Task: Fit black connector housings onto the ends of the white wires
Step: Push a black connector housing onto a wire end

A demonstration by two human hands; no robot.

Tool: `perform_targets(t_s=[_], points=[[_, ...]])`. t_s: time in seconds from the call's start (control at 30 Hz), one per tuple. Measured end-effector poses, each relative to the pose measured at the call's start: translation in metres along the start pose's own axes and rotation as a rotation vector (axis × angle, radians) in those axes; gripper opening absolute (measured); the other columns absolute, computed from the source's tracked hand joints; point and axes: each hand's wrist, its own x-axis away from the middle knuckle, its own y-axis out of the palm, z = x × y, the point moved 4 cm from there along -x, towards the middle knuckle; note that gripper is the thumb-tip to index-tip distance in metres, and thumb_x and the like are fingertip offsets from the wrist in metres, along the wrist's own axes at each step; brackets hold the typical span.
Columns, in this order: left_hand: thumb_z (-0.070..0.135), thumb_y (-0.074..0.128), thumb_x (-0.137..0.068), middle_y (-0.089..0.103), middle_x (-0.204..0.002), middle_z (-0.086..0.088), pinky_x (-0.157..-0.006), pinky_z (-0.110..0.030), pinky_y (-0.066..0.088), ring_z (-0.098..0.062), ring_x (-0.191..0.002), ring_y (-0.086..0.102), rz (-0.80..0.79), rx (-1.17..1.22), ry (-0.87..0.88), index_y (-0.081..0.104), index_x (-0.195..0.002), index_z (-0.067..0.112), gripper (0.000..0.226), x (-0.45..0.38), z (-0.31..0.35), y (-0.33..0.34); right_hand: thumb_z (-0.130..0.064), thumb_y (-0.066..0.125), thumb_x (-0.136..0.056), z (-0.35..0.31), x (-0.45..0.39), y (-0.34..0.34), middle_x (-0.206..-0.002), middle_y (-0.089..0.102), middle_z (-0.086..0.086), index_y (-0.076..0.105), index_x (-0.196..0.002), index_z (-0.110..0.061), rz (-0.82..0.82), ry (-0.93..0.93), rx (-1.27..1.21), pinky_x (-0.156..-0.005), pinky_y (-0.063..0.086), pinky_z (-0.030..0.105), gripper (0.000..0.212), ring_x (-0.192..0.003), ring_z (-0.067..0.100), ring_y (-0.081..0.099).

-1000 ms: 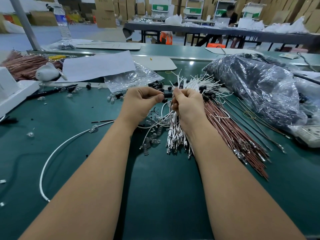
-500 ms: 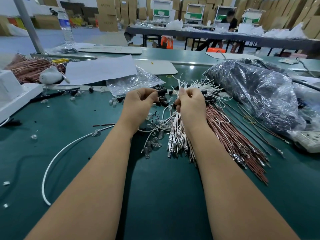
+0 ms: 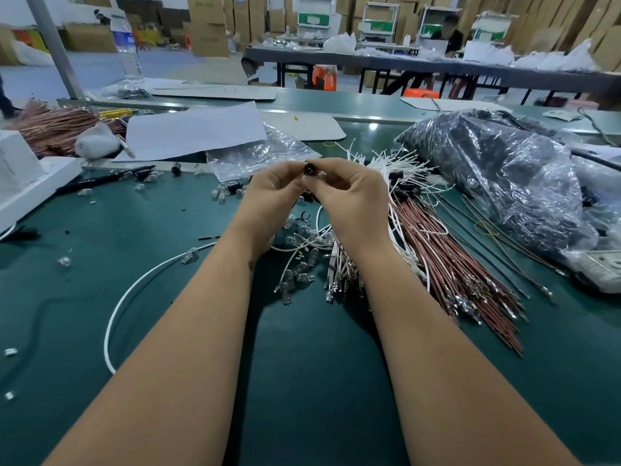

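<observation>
My left hand (image 3: 273, 190) and my right hand (image 3: 349, 193) meet above the green table, fingertips together. Between them I pinch a small round black connector housing (image 3: 308, 169), its holed face turned toward me. A white wire (image 3: 318, 215) loops down from under my right hand. The bundle of white wires (image 3: 389, 163) fans out just behind my right hand, with metal terminals (image 3: 339, 280) at its near end. Several loose black housings (image 3: 401, 191) lie among the wires.
A bundle of red-brown wires (image 3: 447, 264) lies right of my right arm. A large plastic bag (image 3: 504, 176) sits far right. Clear bulbs (image 3: 295, 274) scatter between my arms. A long white cable (image 3: 134, 290) curves at left, past a white box (image 3: 30, 186).
Both hands have lifted and come together; the black housing now faces me between the fingertips, where before the hands were slightly apart over the wires.
</observation>
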Motion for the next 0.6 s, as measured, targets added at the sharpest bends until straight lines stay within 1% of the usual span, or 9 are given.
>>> perform_targets(t_s=[0.07, 0.17, 0.23, 0.37, 0.47, 0.53, 0.6], points=[[0.002, 0.055, -0.095, 0.072, -0.093, 0.000, -0.089, -0.022, 0.048, -0.013, -0.096, 0.065, -0.021, 0.028, 0.010, 0.066, -0.099, 0.011, 0.015, 0.0008, 0.0005, 0.0012, -0.007, 0.078, -0.077, -0.0005, 0.0003, -0.0006, -0.080, 0.072, -0.003, 0.077, -0.099, -0.013, 0.001, -0.015, 0.004, -0.077, 0.057, 0.031, 0.023, -0.068, 0.005, 0.062], [0.000, 0.055, -0.094, 0.073, -0.087, 0.007, -0.084, -0.017, 0.048, -0.008, -0.090, 0.066, -0.022, 0.054, 0.015, 0.066, -0.096, 0.013, 0.018, 0.0001, 0.0002, 0.0004, -0.006, 0.078, -0.076, -0.0015, 0.0007, -0.0008, -0.084, 0.074, -0.002, 0.077, -0.098, -0.013, 0.000, -0.039, 0.003, -0.078, 0.058, 0.035, 0.023, -0.075, 0.012, 0.067], [-0.002, 0.055, -0.093, 0.073, -0.086, 0.008, -0.083, -0.017, 0.049, -0.007, -0.089, 0.066, -0.012, 0.063, 0.019, 0.066, -0.096, 0.013, 0.020, -0.0004, -0.0001, -0.0003, -0.004, 0.078, -0.076, -0.0023, 0.0011, -0.0003, -0.085, 0.074, -0.002, 0.077, -0.098, -0.013, -0.004, -0.054, 0.001, -0.079, 0.058, 0.037, 0.023, -0.078, 0.015, 0.069], [-0.004, 0.054, -0.093, 0.073, -0.086, 0.007, -0.083, -0.017, 0.049, -0.007, -0.089, 0.067, 0.014, 0.062, 0.027, 0.066, -0.096, 0.014, 0.021, -0.0006, 0.0003, -0.0010, -0.005, 0.077, -0.077, -0.0017, 0.0009, 0.0002, -0.085, 0.074, 0.000, 0.076, -0.099, -0.013, -0.017, -0.063, 0.006, -0.078, 0.057, 0.036, 0.023, -0.078, 0.016, 0.068], [-0.002, 0.055, -0.094, 0.072, -0.088, 0.002, -0.083, -0.019, 0.050, -0.008, -0.087, 0.066, 0.053, 0.043, 0.015, 0.065, -0.099, 0.010, 0.016, -0.0009, 0.0004, -0.0024, -0.009, 0.076, -0.079, -0.0011, -0.0002, -0.0005, -0.079, 0.071, -0.002, 0.073, -0.102, -0.016, -0.010, -0.072, 0.041, -0.070, 0.056, 0.027, 0.024, -0.071, 0.010, 0.066], [0.003, 0.054, -0.096, 0.068, -0.083, 0.001, -0.075, -0.018, 0.050, -0.006, -0.076, 0.063, 0.092, -0.022, -0.008, 0.064, -0.098, 0.009, 0.012, -0.0012, 0.0004, -0.0044, -0.015, 0.076, -0.080, 0.0017, -0.0010, -0.0021, -0.075, 0.069, -0.002, 0.066, -0.099, -0.020, 0.012, -0.042, 0.072, -0.063, 0.053, 0.022, 0.022, -0.066, 0.009, 0.065], [0.004, 0.050, -0.096, 0.059, -0.071, 0.000, -0.059, -0.014, 0.043, -0.002, -0.058, 0.052, 0.127, -0.112, -0.035, 0.061, -0.093, 0.009, 0.013, -0.0013, 0.0003, -0.0067, -0.019, 0.076, -0.082, 0.0058, -0.0019, -0.0053, -0.072, 0.068, 0.002, 0.058, -0.086, -0.021, 0.041, 0.019, 0.085, -0.062, 0.052, 0.026, 0.018, -0.064, 0.014, 0.065]])
